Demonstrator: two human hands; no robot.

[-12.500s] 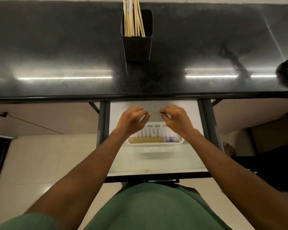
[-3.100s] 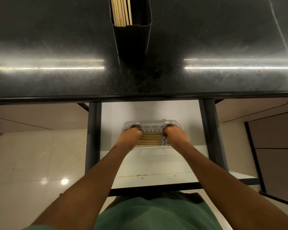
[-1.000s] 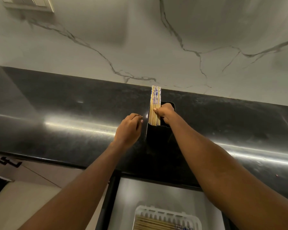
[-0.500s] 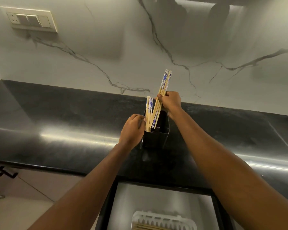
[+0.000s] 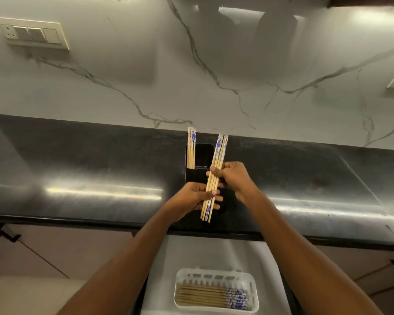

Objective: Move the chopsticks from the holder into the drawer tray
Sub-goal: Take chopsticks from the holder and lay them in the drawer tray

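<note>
**A:** What have you got in your hands?

**B:** A small bundle of chopsticks [image 5: 214,178], bamboo with blue-and-white patterned ends. Your right hand [image 5: 233,178] is clamped round the middle of the bundle, and your left hand [image 5: 195,197] pinches it lower down, thumb over the front. Both hands are closed on the same sticks.

**A:** Where is that bundle relative to the holder?

**B:** Just in front of the black holder [image 5: 199,164], clear of its opening and tilted, upper ends leaning right. The lower ends hang over the near edge of the black countertop [image 5: 100,169].

**A:** Is anything left in the holder?

**B:** Yes, a few remaining chopsticks [image 5: 191,147] stand upright against its left wall, patterned ends up.

**A:** And the tray?

**B:** The white plastic tray [image 5: 216,272] sits in the open drawer [image 5: 159,269], well below the holder and nearer to you. A row of stored chopsticks [image 5: 205,296] lies flat in it, side by side, patterned ends to the right.

**A:** Anything else around the holder?

**B:** A veined marble backsplash [image 5: 191,76] rises behind it, with a switch plate [image 5: 32,34] far up to the left.
</note>
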